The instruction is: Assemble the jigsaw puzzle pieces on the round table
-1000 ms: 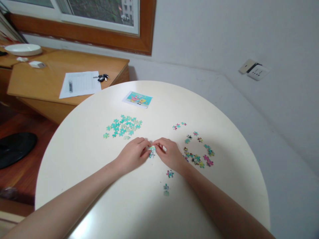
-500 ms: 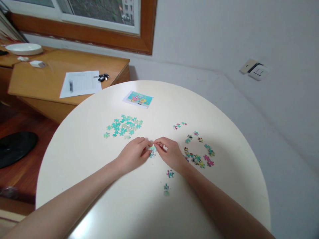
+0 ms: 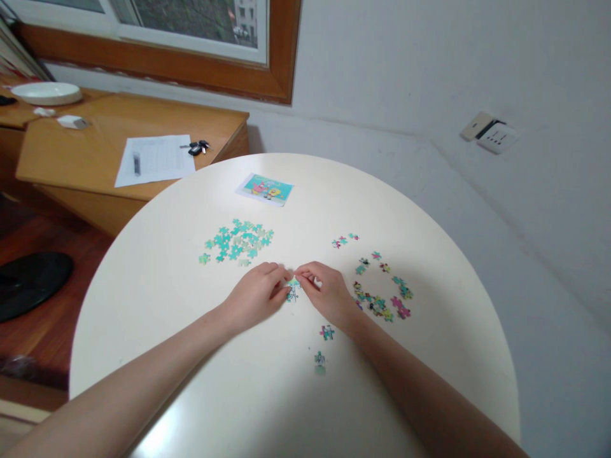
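At the middle of the round white table, my left hand (image 3: 260,287) and my right hand (image 3: 324,289) meet over a small cluster of jigsaw puzzle pieces (image 3: 293,294). The fingers of my left hand press on the cluster's left and upper edge. My right hand pinches at its upper right edge, thumb and forefinger together; the fingertips partly cover the pieces there. Below my right wrist lie a pink and teal puzzle piece (image 3: 327,333) and a pale green pair of pieces (image 3: 319,363).
A heap of teal puzzle pieces (image 3: 238,240) lies to the left. Colourful pieces (image 3: 377,304) form a loose ring on the right, with a few pink ones (image 3: 340,242) behind. A picture card (image 3: 266,189) is at the back; keys (image 3: 198,147) and paper (image 3: 155,160) rest on the desk.
Almost nothing differs. Both hands stay at the same puzzle cluster, with only a tiny shift of the fingertips and a slight movement of the view.
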Available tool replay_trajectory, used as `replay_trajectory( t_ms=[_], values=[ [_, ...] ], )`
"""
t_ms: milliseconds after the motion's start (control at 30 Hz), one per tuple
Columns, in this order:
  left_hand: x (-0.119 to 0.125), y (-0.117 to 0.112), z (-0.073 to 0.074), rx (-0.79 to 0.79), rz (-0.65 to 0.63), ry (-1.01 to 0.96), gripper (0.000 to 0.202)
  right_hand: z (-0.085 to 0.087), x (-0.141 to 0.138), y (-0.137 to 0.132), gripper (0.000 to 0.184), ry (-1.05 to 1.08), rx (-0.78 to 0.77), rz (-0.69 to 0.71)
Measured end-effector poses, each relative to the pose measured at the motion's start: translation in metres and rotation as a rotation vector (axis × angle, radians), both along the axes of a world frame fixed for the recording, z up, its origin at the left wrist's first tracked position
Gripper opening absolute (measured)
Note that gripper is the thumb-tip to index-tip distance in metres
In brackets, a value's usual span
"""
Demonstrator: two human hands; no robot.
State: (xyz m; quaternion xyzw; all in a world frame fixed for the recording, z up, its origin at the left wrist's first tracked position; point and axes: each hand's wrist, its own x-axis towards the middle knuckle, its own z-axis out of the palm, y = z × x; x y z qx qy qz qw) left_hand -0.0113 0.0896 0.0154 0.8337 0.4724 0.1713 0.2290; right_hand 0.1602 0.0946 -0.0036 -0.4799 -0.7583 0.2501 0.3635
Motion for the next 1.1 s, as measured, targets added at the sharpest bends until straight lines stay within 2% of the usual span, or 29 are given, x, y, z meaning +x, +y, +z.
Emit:
replay_trajectory(
  t_ms=[367, 767, 1100],
  values=[
    [-0.0001, 0.0001, -0.001, 0.006, 0.0, 0.012, 0.011, 0.0034, 0.0002, -0.0007, 0.01, -0.084, 0.038, 0.014],
    [-0.0003, 0.0001, -0.0005, 0.005, -0.003, 0.004, 0.013, 0.0018, 0.0004, -0.0001, 0.009, -0.03, -0.03, -0.032],
    [-0.0001, -0.0003, 0.0016, -0.008, -0.005, 0.012, 0.012, -0.0013, -0.0001, -0.0003, 0.009, -0.073, 0.009, -0.039]
  ],
)
